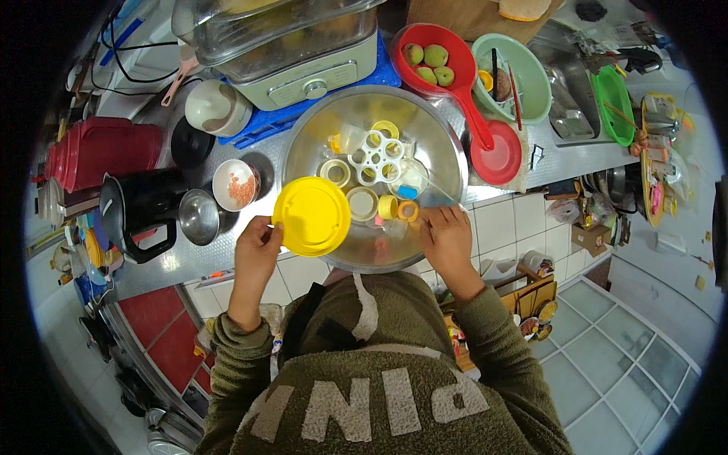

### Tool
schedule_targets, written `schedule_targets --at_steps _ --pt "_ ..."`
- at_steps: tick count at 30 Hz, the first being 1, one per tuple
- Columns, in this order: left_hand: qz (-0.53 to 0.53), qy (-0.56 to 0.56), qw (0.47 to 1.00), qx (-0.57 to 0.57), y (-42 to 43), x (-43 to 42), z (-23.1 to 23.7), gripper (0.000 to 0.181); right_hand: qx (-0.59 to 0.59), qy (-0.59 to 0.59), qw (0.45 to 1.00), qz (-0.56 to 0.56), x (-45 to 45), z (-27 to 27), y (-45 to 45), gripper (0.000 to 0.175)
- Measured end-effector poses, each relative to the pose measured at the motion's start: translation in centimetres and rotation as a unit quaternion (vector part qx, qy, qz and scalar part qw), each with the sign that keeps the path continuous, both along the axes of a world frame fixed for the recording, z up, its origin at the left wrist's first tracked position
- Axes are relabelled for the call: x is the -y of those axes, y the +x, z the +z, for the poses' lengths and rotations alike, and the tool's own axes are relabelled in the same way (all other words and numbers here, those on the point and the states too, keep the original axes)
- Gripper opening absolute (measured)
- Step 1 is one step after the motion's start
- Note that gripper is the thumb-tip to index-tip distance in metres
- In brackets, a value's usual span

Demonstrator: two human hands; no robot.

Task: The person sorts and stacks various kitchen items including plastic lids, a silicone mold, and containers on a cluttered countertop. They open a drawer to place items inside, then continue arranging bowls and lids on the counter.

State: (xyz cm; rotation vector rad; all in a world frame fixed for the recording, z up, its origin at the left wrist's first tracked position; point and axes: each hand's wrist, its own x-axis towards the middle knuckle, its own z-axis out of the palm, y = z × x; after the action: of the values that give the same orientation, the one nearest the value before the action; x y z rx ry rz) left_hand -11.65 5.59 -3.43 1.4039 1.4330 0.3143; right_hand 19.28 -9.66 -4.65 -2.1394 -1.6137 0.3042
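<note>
My left hand pinches the left edge of a round yellow plastic lid, which is held over the left front part of a large stainless steel basin. At the basin's right front rim, my right hand has its fingers bent over the rim, by the end of a thin white stick; whether they grip it I cannot tell. Inside the basin lie a white plastic rack with round holes, a yellow ring, an orange ring, a blue cap and several pale round parts.
Behind the basin stands a pale green electric steamer. A red pan with green fruit and a mint green bowl are at the back right, a red plate nearer. On the left are a bowl, a steel bowl and a black kettle.
</note>
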Motion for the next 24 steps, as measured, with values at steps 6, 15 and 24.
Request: schedule_targets --at_steps 6,15,24 --pt "-0.062 0.023 0.998 -0.016 4.0 -0.6 -0.9 0.022 -0.056 -0.007 0.996 -0.075 3.7 1.0 1.9 0.014" --pt "-0.064 -0.209 0.956 0.196 6.9 -1.3 0.8 0.023 -0.131 0.023 0.982 -0.131 5.2 1.9 2.5 0.016" --pt "-0.038 -0.576 0.661 0.479 9.0 -0.2 2.2 0.036 -0.176 0.013 0.979 -0.101 3.5 2.1 2.6 0.014"
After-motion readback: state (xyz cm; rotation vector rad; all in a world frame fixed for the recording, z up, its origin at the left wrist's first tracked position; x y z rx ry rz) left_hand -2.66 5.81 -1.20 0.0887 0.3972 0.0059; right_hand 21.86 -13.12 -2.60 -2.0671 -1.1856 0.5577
